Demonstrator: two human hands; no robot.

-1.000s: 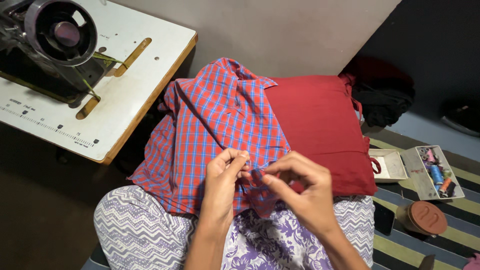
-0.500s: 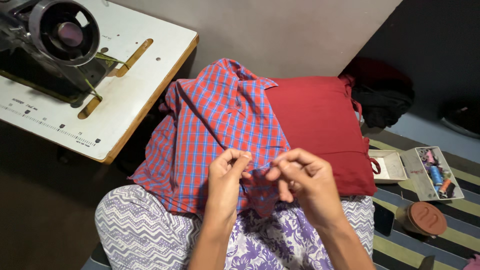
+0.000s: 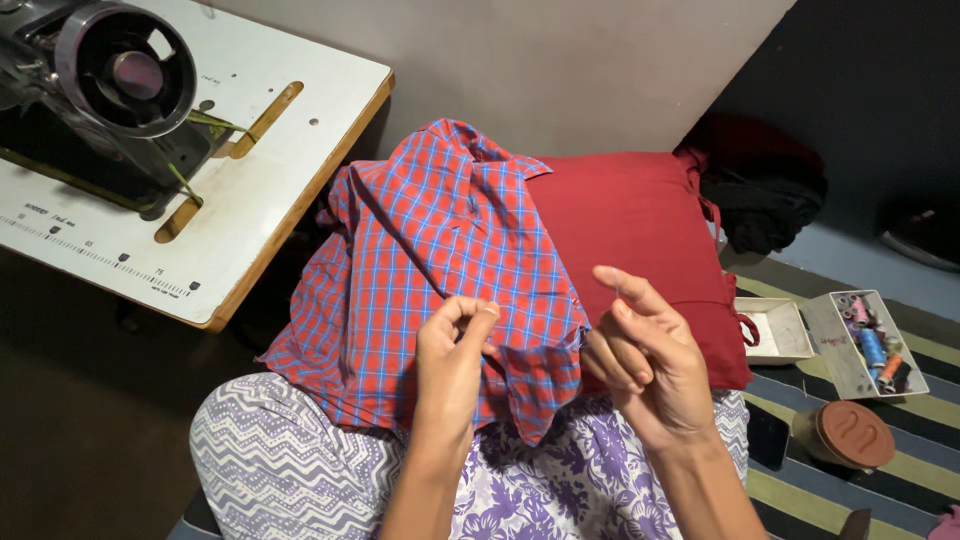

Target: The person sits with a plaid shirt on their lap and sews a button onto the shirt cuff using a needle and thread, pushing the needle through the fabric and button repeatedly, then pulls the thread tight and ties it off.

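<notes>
My left hand [image 3: 452,345] pinches the hem of the checked shirt [image 3: 440,250] draped over my lap and the red cushion [image 3: 650,230]; my right hand [image 3: 640,350] is off it, fingers loosely curled. Thin limp cloth, light, best held by the edge.

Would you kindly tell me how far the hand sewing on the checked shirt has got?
Done: cannot tell; no stitches show. In hand: the left hand pinches the checked shirt at its edge, while the right hand is lifted beside it, fingers pinched. Left: the thread box lies open.
</notes>
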